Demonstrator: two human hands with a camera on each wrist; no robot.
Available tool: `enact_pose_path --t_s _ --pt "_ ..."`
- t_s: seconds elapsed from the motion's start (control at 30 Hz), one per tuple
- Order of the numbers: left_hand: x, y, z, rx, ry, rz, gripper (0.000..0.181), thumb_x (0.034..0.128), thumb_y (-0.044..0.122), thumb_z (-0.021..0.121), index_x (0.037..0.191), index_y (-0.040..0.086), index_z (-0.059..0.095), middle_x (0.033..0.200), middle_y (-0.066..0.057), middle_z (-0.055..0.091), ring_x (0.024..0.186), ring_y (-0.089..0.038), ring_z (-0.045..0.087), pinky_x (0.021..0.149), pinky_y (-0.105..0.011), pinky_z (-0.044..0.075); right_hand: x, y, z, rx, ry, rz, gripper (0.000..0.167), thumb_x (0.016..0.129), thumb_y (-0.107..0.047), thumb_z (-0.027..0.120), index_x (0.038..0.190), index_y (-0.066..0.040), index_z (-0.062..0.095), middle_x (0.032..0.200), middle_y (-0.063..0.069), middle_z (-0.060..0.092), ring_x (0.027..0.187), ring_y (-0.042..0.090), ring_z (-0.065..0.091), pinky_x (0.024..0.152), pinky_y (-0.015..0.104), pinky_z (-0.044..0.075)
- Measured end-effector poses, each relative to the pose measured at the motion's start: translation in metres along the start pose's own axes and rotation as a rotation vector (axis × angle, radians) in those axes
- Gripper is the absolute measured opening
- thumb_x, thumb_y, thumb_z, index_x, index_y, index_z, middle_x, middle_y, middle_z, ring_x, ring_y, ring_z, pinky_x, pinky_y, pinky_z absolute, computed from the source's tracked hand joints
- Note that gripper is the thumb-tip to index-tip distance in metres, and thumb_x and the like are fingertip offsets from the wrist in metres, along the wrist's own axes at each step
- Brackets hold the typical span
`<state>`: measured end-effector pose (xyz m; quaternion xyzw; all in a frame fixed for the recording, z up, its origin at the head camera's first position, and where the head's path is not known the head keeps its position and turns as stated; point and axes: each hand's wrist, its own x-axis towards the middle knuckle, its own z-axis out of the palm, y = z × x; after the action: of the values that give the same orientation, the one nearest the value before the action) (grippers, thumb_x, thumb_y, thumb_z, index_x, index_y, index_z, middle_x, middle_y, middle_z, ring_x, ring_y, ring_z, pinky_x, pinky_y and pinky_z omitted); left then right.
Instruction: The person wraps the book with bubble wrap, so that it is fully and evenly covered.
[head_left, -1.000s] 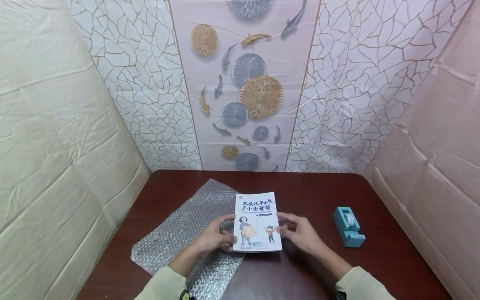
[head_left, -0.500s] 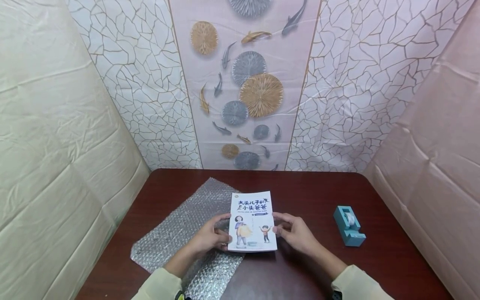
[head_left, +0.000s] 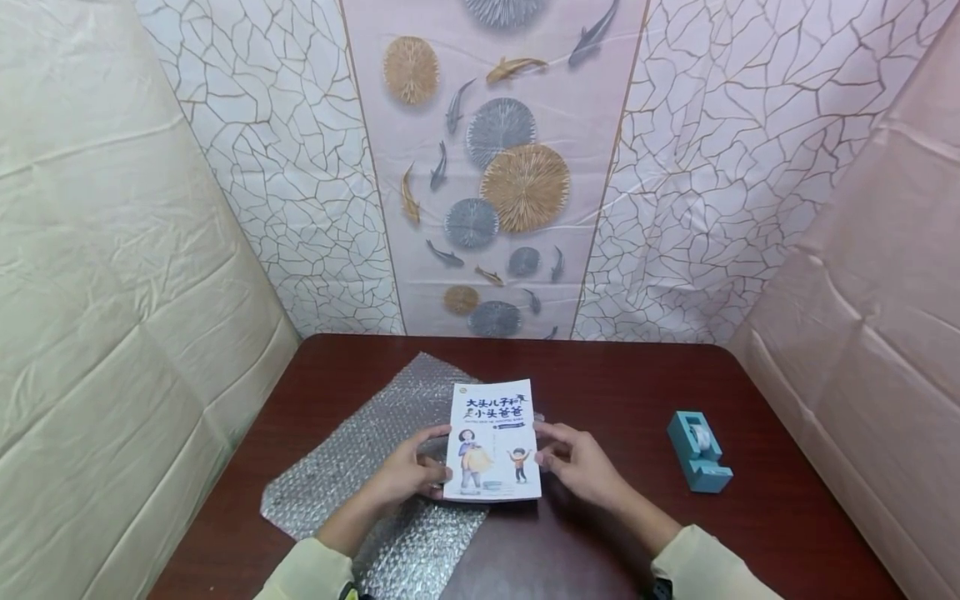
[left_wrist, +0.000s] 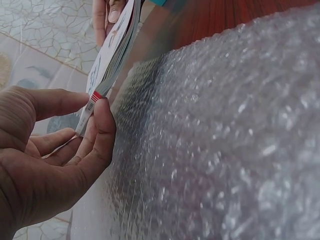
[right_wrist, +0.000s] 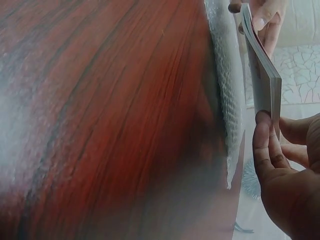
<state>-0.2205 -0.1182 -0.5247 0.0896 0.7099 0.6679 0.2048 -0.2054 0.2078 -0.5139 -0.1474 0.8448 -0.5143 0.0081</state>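
Gripping opposite side edges of the book (head_left: 492, 446), the left hand (head_left: 406, 470) and right hand (head_left: 581, 463) hold it raised, farther left over the bubble wrap (head_left: 348, 458) than a second ago.

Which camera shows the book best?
The head view: the book faces it, title and drawn figures showing. The left wrist view catches the spine, page edges and a steeply slanted front; the right wrist view shows mostly edges, not the title.
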Motion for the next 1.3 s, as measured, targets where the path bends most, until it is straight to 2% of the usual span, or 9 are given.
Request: enact_pose_path --t_s 0.23,0.4,0.6,0.83,1.1,1.3 --pt "-0.006 0.003 -0.009 0.015 0.027 -0.010 0.083 0.0916 -0.008 0.072 0.168 -0.002 0.038 0.093 -0.014 0.077 0.081 -0.015 0.071 0.068 -0.029 0.064 0.005 -0.004 0.008 -0.001 -0.030 -0.002 0.052 0.100 0.008 0.073 0.151 0.009 0.061 0.137 0.028 0.070 0.100 0.021 0.079 0.074 0.021 0.060" --pt "-0.009 0.003 -0.015 0.020 0.037 -0.006 0.084 0.0906 -0.009 0.071 0.167 -0.002 0.038 0.091 -0.015 0.077 0.079 -0.015 0.071 0.067 -0.029 0.064 0.009 -0.005 0.014 -0.007 -0.040 -0.033 0.053 0.099 0.010 0.072 0.150 0.012 0.060 0.134 0.029 0.071 0.100 0.023 0.080 0.077 0.022 0.062" --pt "-0.010 0.001 -0.020 0.035 0.057 -0.002 0.083 0.0906 -0.008 0.072 0.167 -0.002 0.039 0.091 -0.014 0.075 0.078 -0.015 0.070 0.066 -0.029 0.063 0.013 -0.007 0.020 -0.008 -0.047 -0.022 0.052 0.100 0.009 0.072 0.150 0.012 0.060 0.144 0.031 0.066 0.100 0.021 0.079 0.074 0.020 0.060" --pt "-0.016 0.001 -0.025 0.081 0.117 -0.013 0.082 0.0891 -0.007 0.075 0.165 -0.001 0.044 0.098 -0.019 0.076 0.078 -0.018 0.071 0.064 -0.032 0.065 0.016 -0.011 0.028 0.028 -0.077 -0.036 0.058 0.096 0.014 0.071 0.152 0.015 0.056 0.147 0.036 0.062 0.099 0.031 0.080 0.072 0.022 0.062" --pt "-0.021 -0.001 -0.029 0.105 0.157 -0.021 0.080 0.0885 -0.007 0.076 0.163 -0.001 0.048 0.095 -0.019 0.075 0.073 -0.018 0.069 0.061 -0.031 0.063 0.016 -0.014 0.037 0.017 -0.079 0.006 0.057 0.097 0.013 0.072 0.152 0.013 0.057 0.150 0.035 0.060 0.099 0.031 0.080 0.072 0.023 0.063" --pt "-0.024 -0.004 -0.034 0.108 0.183 -0.030 0.078 0.0889 -0.009 0.075 0.162 -0.001 0.049 0.090 -0.018 0.075 0.071 -0.018 0.068 0.060 -0.030 0.062 0.019 -0.015 0.043 0.035 -0.098 -0.007 0.057 0.097 0.012 0.072 0.152 0.014 0.057 0.149 0.038 0.058 0.099 0.030 0.081 0.073 0.034 0.067"
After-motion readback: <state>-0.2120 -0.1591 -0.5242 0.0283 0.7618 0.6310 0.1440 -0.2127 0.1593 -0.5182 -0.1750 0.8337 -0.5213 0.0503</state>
